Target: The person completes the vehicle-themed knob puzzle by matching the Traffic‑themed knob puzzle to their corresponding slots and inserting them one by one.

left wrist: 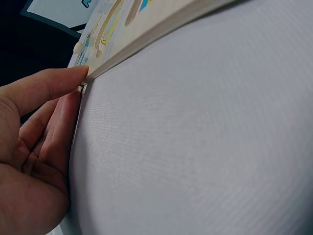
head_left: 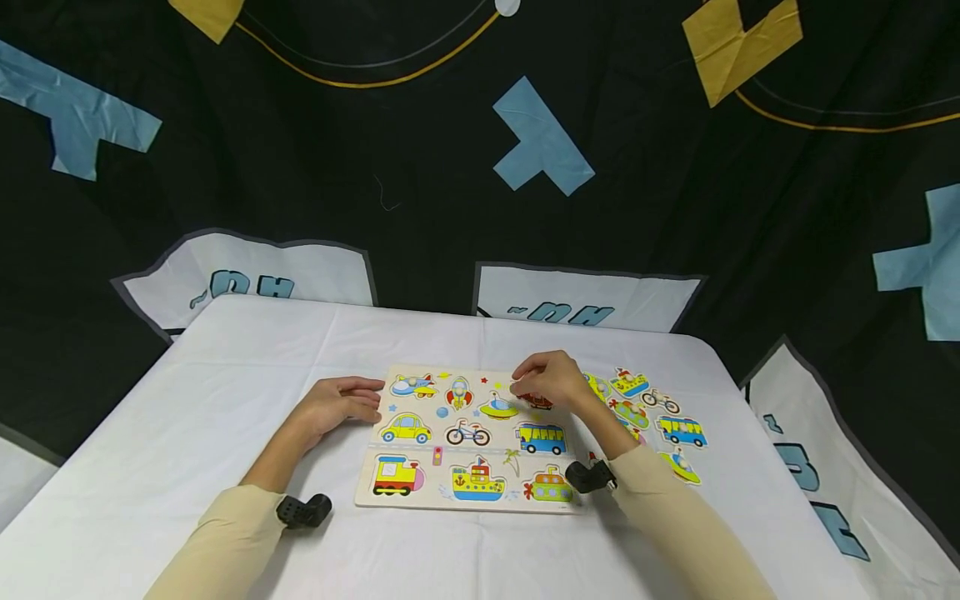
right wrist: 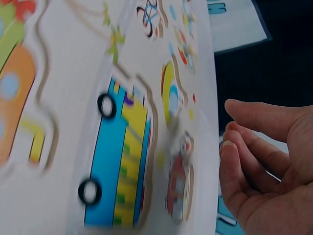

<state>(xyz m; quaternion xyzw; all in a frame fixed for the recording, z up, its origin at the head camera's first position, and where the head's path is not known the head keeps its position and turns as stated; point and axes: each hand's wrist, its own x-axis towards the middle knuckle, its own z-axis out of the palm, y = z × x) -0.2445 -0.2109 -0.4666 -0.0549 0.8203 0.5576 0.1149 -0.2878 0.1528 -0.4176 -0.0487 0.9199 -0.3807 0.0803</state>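
Observation:
A wooden puzzle board (head_left: 435,450) with vehicle pictures lies flat on the table. My left hand (head_left: 341,408) is at its left side, fingers extended, fingertips touching the board's edge; the left wrist view shows this edge (left wrist: 142,44) up close. Above the board's upper right corner is my right hand (head_left: 551,379), its fingers loosely bent. In the right wrist view the thumb and fingertips are apart with nothing between them. Beside those fingertips is a red helicopter (right wrist: 177,188) on the board, partly hidden by the hand in the head view. Below it is a blue and yellow bus (right wrist: 120,161).
Several loose puzzle pieces lie right of the board, among them a ship (head_left: 628,383), a bicycle (head_left: 661,402), a bus (head_left: 682,431) and a flying saucer (head_left: 680,467). The right forearm partly covers this group. White cloth covers the table (head_left: 225,400); a black curtain (head_left: 420,158) hangs behind.

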